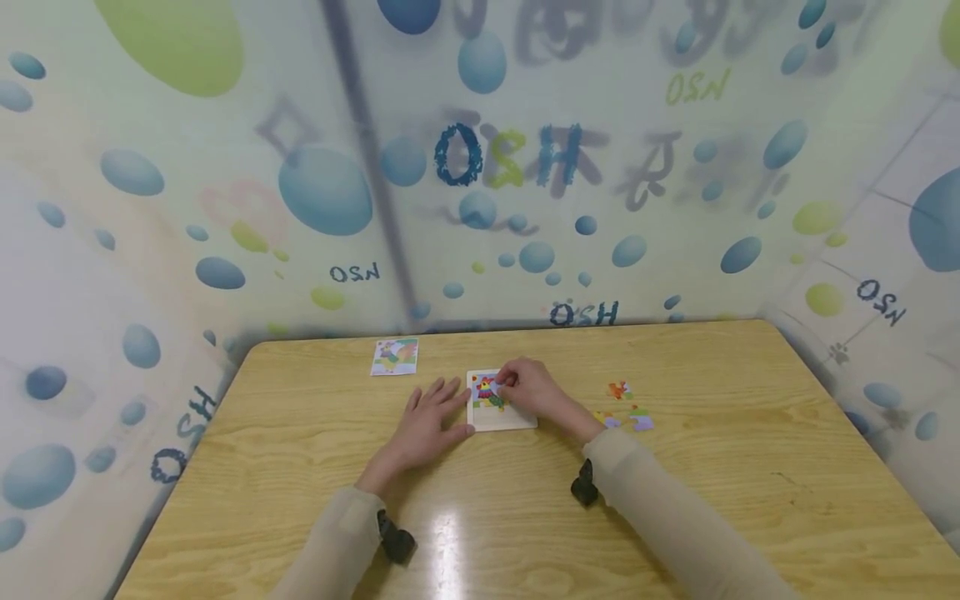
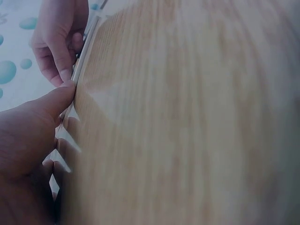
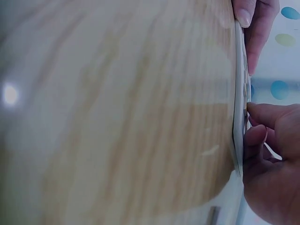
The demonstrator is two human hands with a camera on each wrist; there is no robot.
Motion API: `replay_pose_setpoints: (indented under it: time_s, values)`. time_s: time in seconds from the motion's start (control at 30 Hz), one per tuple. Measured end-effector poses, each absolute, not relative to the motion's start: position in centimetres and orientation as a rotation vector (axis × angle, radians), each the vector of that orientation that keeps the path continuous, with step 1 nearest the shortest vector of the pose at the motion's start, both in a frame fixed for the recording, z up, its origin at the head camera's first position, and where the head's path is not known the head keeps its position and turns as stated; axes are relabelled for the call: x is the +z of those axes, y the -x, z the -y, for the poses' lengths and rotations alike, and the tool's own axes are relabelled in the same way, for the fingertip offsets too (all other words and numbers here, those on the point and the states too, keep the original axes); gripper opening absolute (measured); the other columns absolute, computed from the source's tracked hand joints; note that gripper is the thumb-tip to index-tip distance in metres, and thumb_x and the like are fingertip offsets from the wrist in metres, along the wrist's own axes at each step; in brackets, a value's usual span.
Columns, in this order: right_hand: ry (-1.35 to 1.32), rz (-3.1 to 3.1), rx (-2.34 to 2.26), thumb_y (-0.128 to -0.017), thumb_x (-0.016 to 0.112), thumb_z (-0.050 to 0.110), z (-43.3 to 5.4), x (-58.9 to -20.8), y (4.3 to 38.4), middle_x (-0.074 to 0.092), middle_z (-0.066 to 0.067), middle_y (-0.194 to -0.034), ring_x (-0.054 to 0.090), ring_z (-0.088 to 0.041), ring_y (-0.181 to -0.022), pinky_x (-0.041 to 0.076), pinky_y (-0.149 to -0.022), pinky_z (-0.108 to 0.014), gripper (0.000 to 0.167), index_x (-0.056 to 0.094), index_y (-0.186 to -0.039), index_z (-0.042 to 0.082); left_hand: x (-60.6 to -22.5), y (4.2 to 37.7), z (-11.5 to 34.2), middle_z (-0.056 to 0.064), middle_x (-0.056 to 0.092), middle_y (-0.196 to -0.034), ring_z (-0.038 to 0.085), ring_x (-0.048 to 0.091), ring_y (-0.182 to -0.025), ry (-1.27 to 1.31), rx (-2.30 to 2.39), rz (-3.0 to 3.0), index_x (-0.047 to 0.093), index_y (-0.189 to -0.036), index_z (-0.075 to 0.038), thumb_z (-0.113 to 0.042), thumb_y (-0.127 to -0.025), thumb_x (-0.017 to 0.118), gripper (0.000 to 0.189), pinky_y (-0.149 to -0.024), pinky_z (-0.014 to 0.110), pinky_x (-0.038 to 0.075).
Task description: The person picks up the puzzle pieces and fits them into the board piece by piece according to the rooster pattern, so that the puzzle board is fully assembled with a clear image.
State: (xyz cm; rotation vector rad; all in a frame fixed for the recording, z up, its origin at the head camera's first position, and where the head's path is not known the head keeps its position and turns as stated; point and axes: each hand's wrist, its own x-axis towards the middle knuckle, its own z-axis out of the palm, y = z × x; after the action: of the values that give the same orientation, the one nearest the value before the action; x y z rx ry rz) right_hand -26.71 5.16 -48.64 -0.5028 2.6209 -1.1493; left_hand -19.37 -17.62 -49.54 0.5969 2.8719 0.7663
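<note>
A small white puzzle tray [image 1: 517,421] lies on the table, its upper left part filled with a colourful bird picture [image 1: 486,390]. My left hand [image 1: 426,429] rests flat at the tray's left side, fingers spread, with the thumb touching the near left corner. Over the picture my right hand [image 1: 534,390] reaches in from the right and pinches a puzzle piece at its fingertips, close against the tray; the hand hides most of the piece. Seen edge-on in the right wrist view, the tray [image 3: 239,93] has the right fingertips right at its surface.
Right of the tray lie several loose puzzle pieces: an orange one [image 1: 619,390], a green and lavender one [image 1: 641,418] and a yellowish one [image 1: 606,419]. A printed picture card [image 1: 394,357] lies at the back left of the wooden table [image 1: 300,467]. A patterned curtain [image 1: 480,250] hangs behind.
</note>
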Motion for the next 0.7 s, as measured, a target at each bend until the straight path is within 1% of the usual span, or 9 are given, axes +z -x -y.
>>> replay_pose_setpoints:
  time_s: [0.23,0.47,0.53,0.7]
  values:
    - [0.483,-2.622,-1.142,-0.094,0.074,0.007,-5.1,-48.5,26.7,0.061,-0.003,-0.088,0.055,-0.017,-0.08,0.047,-0.069,-0.028,0.005,0.073,-0.099,0.006,-49.7,19.4,17.7,0.013,0.028,-0.166,0.037,0.014,-0.155,-0.596,0.775,-2.872,0.044,-0.156,-0.011,-0.041,-0.101,0.065,0.066,-0.122,0.061,-0.001]
    - [0.467,-2.644,-1.116,-0.093,0.075,0.009,-5.1,-48.3,26.7,0.062,-0.003,-0.088,0.056,-0.017,-0.079,0.048,-0.069,-0.028,0.005,0.072,-0.097,0.007,-49.7,19.4,17.6,0.015,0.031,-0.165,0.039,0.017,-0.154,-0.615,0.795,-2.888,0.046,-0.154,-0.01,-0.04,-0.1,0.067,0.066,-0.121,0.063,0.001]
    - [0.498,-2.653,-1.111,-0.093,0.076,0.01,-5.2,-48.5,26.8,0.062,-0.003,-0.087,0.057,-0.016,-0.079,0.049,-0.069,-0.028,0.005,0.072,-0.096,0.007,-49.7,19.4,17.6,0.015,0.031,-0.165,0.04,0.017,-0.154,-0.618,0.798,-2.888,0.046,-0.154,-0.01,-0.04,-0.1,0.067,0.066,-0.121,0.063,0.001]
    - [0.557,-2.591,-1.207,-0.098,0.071,0.017,-6.3,-48.3,26.9,0.065,-0.002,-0.087,0.058,-0.016,-0.074,0.05,-0.065,-0.029,0.011,0.072,-0.102,0.007,-49.9,19.3,17.6,0.018,0.033,-0.163,0.043,0.019,-0.153,-0.648,0.84,-2.893,0.048,-0.153,-0.007,-0.038,-0.099,0.067,0.065,-0.12,0.066,0.003]
